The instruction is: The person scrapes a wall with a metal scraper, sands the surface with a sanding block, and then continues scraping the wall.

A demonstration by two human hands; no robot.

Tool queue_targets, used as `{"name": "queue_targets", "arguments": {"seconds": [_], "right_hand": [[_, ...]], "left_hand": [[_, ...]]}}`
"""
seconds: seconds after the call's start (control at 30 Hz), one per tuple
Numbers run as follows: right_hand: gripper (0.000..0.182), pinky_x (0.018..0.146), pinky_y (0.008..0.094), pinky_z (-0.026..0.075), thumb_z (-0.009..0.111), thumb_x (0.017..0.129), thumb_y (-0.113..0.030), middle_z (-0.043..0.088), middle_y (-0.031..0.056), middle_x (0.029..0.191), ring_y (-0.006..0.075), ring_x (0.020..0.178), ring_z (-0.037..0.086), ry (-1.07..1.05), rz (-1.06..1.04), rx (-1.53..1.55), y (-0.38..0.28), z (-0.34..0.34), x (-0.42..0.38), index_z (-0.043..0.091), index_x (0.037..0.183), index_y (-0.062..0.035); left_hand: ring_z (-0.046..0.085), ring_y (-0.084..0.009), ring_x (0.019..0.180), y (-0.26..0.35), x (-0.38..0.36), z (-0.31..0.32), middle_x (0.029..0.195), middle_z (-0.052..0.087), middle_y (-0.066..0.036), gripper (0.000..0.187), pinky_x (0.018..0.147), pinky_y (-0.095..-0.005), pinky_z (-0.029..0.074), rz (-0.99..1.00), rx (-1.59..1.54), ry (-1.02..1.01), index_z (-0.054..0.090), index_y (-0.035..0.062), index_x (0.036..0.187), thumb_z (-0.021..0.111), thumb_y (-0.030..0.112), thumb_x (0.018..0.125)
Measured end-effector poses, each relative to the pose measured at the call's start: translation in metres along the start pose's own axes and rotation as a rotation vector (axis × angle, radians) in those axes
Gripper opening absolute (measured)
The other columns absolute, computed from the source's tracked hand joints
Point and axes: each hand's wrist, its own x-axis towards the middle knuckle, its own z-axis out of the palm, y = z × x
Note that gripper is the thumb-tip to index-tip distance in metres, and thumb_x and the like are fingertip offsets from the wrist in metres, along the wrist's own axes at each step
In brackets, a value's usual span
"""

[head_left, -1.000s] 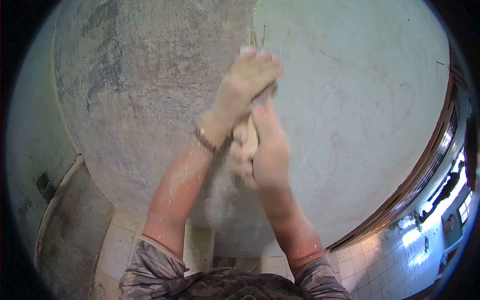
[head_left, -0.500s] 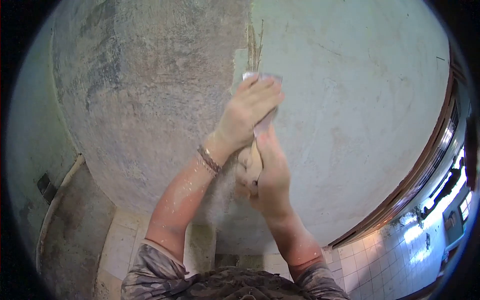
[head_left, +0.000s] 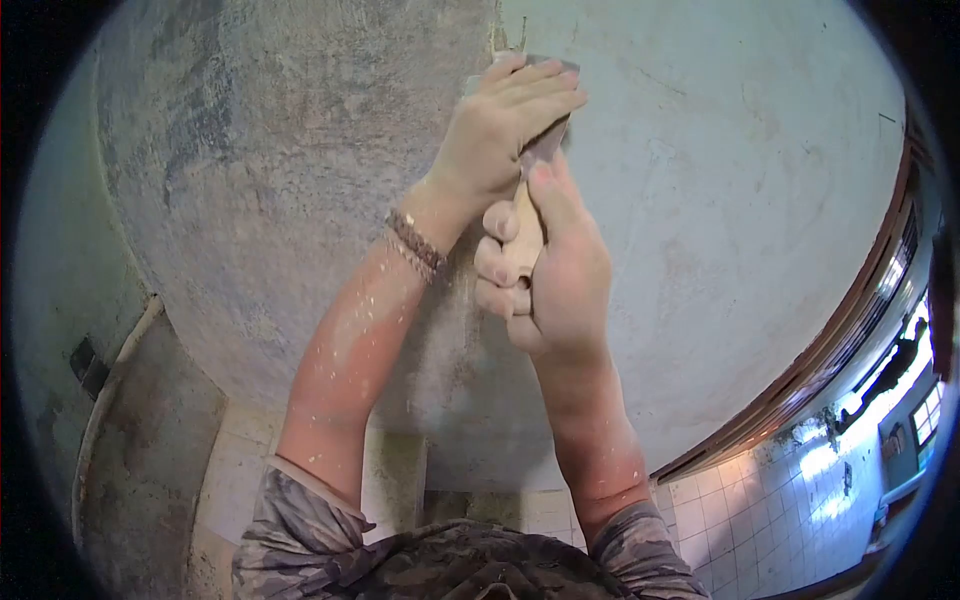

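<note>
A scraper with a wide metal blade and a pale wooden handle (head_left: 524, 240) is held against the wall (head_left: 690, 240). My right hand (head_left: 565, 270) wraps round the handle, its thumb pointing up toward the blade. My left hand (head_left: 500, 130) lies over the metal blade (head_left: 548, 143), fingers together and pressing on it; a braided bracelet circles that wrist. The blade's top edge touches the wall near the border between a rough grey-brown area (head_left: 300, 150) and smoother pale green paint. White specks cover both forearms.
Pale dust hangs below the hands. A wooden-framed opening (head_left: 800, 400) curves along the right, with white tiles (head_left: 740, 530) below it. At the lower left is a grey slab (head_left: 150, 430) with a raised rim beside a green wall (head_left: 60, 300).
Both hands and the scraper have moved up the wall, covering more of the brown streaked strip. The grip on the handle is unchanged.
</note>
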Motion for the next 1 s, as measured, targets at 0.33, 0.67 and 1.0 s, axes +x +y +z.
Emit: {"name": "queue_targets", "arguments": {"seconds": [0.33,0.67,1.0], "right_hand": [[0.019,0.033,0.0194,0.028,0.040,0.103,-0.037,0.048,-0.0021,0.075,0.0067,0.047,0.042,0.025,0.000,-0.006,-0.019,0.025,0.007,0.047,0.114,-0.0225],[0.023,0.033,0.0198,0.028,0.036,0.104,-0.033,0.049,-0.0007,0.074,0.0073,0.044,0.040,0.029,0.003,-0.016,-0.030,0.035,0.013,0.046,0.122,-0.0231],[0.020,0.033,0.0201,0.029,0.040,0.103,-0.032,0.048,-0.0021,0.073,0.0070,0.047,0.041,0.019,0.051,-0.006,0.004,0.009,-0.010,0.047,0.116,-0.0179]], "left_hand": [[0.063,-0.0299,0.113,-0.011,0.027,-0.007,0.114,0.069,-0.012,0.025,0.103,-0.0446,0.045,-0.008,-0.064,0.052,0.070,0.0064,0.108,0.065,0.007,0.083],[0.064,-0.0281,0.112,-0.019,0.037,-0.006,0.113,0.070,-0.010,0.023,0.102,-0.0425,0.046,-0.054,-0.071,0.042,0.071,0.0073,0.107,0.065,0.008,0.085],[0.062,-0.0306,0.112,-0.005,-0.010,-0.004,0.111,0.069,-0.013,0.027,0.102,-0.0438,0.044,0.008,0.022,0.038,0.070,0.0055,0.106,0.066,0.009,0.079]]}}
